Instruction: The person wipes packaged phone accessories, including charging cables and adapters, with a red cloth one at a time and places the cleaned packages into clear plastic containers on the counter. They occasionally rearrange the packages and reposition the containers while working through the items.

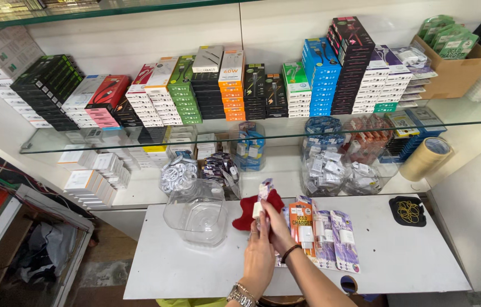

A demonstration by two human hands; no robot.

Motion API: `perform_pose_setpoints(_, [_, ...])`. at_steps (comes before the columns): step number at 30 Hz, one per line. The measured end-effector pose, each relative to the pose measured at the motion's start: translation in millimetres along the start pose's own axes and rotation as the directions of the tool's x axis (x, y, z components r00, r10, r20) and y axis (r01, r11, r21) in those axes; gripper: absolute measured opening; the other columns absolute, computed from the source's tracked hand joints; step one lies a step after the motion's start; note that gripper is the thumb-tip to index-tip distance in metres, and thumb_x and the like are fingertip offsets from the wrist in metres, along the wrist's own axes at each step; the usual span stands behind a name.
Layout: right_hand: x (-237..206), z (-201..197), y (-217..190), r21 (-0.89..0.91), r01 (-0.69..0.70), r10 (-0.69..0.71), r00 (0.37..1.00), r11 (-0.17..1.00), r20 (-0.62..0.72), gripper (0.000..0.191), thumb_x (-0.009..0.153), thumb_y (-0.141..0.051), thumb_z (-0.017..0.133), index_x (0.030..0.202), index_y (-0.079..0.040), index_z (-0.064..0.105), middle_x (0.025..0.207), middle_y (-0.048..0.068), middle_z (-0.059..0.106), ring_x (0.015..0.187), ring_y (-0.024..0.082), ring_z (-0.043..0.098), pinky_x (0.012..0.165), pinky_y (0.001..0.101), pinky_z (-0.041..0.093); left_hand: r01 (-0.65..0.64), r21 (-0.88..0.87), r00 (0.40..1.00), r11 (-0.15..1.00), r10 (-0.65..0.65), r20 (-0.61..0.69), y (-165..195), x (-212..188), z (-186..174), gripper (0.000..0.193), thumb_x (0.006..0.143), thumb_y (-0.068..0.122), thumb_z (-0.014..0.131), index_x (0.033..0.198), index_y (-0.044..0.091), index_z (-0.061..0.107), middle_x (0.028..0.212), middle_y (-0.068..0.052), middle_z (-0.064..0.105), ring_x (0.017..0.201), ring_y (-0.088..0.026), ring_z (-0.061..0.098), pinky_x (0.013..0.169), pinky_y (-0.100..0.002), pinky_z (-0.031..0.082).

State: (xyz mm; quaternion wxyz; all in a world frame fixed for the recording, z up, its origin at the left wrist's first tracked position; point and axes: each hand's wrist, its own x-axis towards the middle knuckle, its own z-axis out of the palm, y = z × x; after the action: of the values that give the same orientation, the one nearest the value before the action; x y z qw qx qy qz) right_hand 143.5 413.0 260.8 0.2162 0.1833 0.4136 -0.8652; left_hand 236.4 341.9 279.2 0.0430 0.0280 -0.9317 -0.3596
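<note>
Charger packet [262, 200] upright, long axis 12-to-6, top at 12, above white table [399, 256] centre. Left hand [257, 256] and right hand [277, 227] both clamped on its lower end. Red cloth [249, 213] behind; clear jar [198, 213] at 9.

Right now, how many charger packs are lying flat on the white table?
3, side by side right of the hands: an orange pack, then two purple packs. Another pack is held up in the hands; more may hide beneath them.
</note>
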Motion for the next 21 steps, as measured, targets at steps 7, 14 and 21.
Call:
perform_pose_setpoints(7, [-9,-9,-53,-0.036,-0.040,0.044,0.994,0.999,0.103,0.035,0.087,-0.025,0.072,0.117,-0.006,0.069,0.101,0.007,0.075,0.086,0.019,0.073,0.075,0.0357,0.059,-0.120,-0.481,0.942,0.868,-0.053,-0.331,-6,41,-56,0.074,0.087,0.030,0.079,0.148,0.007,0.043,0.140,-0.019,0.057,0.124,-0.035,0.060,0.101,-0.044,0.050])
perform_pose_setpoints(14, [-39,16,-67,-0.539,0.560,-0.634,0.771,0.629,0.061,0.044,0.088,-0.027,0.076,0.123,-0.001,0.066,0.114,0.008,0.075,0.101,0.018,0.069,0.089,0.0321,0.054,0.425,-0.899,0.884,-0.104,-0.167,0.437,-33,94,-37,0.062,0.093,0.031,0.071,0.144,0.003,0.048,0.131,-0.014,0.064,0.117,-0.028,0.064,0.100,-0.046,0.054])
perform_pose_setpoints(21, [-66,46,-30,-0.887,0.429,-0.686,0.595,-0.167,0.418,0.048,0.089,-0.030,0.075,0.133,-0.012,0.071,0.150,0.025,0.048,0.127,0.049,0.042,0.106,0.0541,0.034,0.330,-0.909,0.940,-0.256,-0.005,0.342,-8,93,-21,0.063,0.094,0.057,0.043,0.147,0.022,0.048,0.143,-0.001,0.062,0.130,-0.020,0.060,0.108,-0.040,0.049])
